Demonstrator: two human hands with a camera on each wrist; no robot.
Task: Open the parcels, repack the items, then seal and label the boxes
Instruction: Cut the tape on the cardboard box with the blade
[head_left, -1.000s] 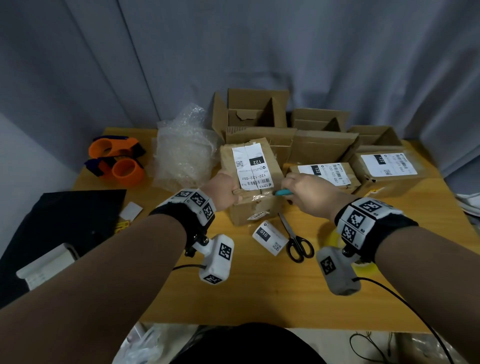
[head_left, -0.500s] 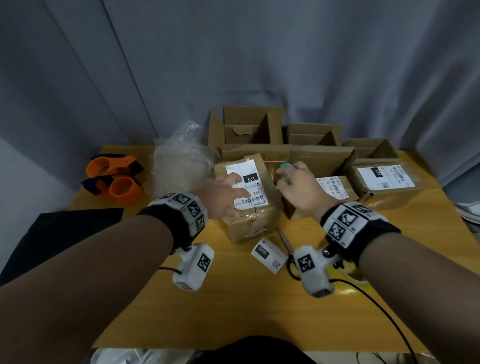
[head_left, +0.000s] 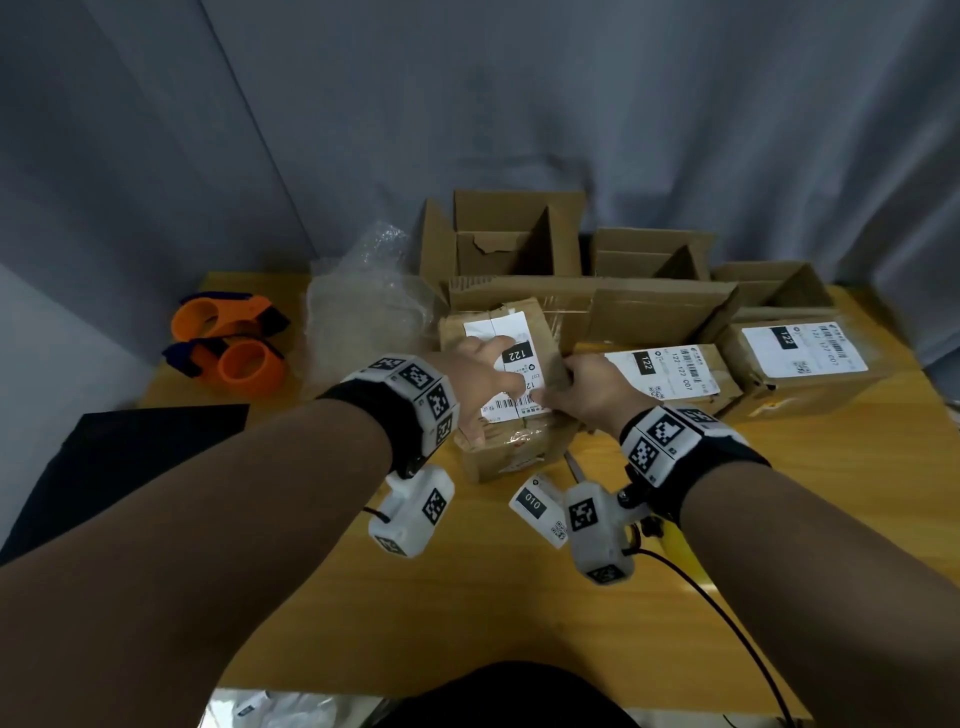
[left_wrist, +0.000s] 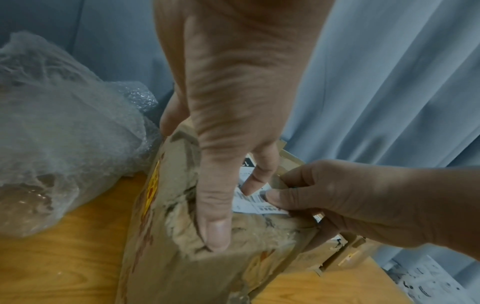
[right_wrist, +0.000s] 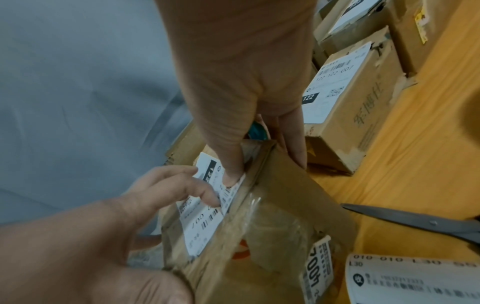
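A taped cardboard parcel (head_left: 524, 452) with a white "122" label stands at the table's middle. My left hand (head_left: 483, 379) lies over its top, fingers spread on the label and thumb (left_wrist: 217, 236) pressed on the crumpled near corner. My right hand (head_left: 587, 389) pinches the parcel's right top edge: the thumb (right_wrist: 232, 174) sits on the label's edge and the fingers run down the right side. A teal cutter (right_wrist: 255, 130) is tucked between those fingers, mostly hidden. A line runs down the label's middle.
Two more labelled parcels (head_left: 670, 374) (head_left: 800, 358) stand to the right, open boxes (head_left: 509, 239) behind. Bubble wrap (head_left: 363, 312) and orange tape dispensers (head_left: 234, 348) lie left. Scissors (right_wrist: 415, 222) and a loose "010" label (head_left: 535, 506) lie near the parcel's front.
My right hand with the cutter went from the parcel's near end to its far end, then back to the right edge. The left hand shifted from the side onto the top.
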